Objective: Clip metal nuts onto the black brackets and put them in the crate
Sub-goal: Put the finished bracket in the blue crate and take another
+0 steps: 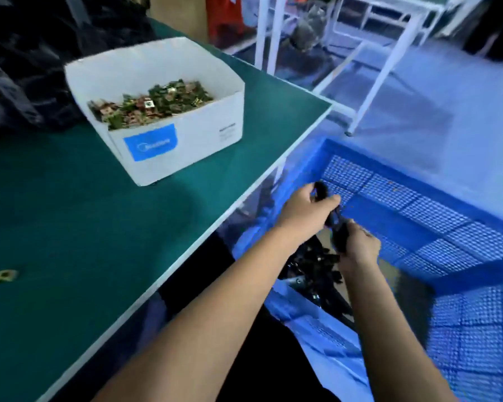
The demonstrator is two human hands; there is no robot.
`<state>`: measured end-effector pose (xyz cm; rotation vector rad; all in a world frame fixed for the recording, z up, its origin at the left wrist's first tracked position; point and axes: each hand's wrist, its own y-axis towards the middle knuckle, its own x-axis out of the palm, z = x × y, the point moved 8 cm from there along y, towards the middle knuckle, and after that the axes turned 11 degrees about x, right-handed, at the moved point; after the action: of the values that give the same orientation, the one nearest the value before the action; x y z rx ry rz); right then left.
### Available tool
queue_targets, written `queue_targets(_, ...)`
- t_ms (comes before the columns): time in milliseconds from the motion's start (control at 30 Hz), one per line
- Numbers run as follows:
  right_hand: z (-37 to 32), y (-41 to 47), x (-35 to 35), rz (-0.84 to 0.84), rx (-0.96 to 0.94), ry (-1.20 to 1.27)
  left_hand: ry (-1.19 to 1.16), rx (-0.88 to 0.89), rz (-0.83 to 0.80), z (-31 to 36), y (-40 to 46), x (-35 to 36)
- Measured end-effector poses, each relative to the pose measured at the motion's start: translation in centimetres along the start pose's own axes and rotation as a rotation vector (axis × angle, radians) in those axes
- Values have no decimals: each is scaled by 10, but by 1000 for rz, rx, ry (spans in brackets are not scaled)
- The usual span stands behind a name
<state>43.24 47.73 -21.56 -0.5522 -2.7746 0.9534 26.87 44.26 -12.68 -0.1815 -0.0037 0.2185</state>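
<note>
Both my hands reach over the blue mesh crate (436,216) beside the table. My left hand (305,210) grips a black bracket (321,190) near the crate's left wall. My right hand (359,246) grips another black bracket (340,235) just below it. A pile of black brackets (314,265) lies in the crate under my hands. A white cardboard box (186,140) of metal nuts (151,104) stands on the green table. A few loose nuts (3,276) lie at the table's left edge. The picture is blurred by motion.
The green table (70,213) has a white edge running diagonally past the crate. Dark bags or clothing (26,59) are heaped at its far left. A white metal frame (389,62) stands on the floor behind the crate.
</note>
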Motion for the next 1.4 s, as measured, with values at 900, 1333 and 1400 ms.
queue_targets(900, -108, -160, 112, -264, -773, -230, 513, 817, 389, 154, -64, -83)
queue_targets(1333, 34, -450, 323, -1028, -1117, -749, 570, 615, 1189, 133, -251, -385)
queue_targets(1400, 79, -473, 356, -1047, -1171, -1018, 594, 445, 1196, 102, -272, -424)
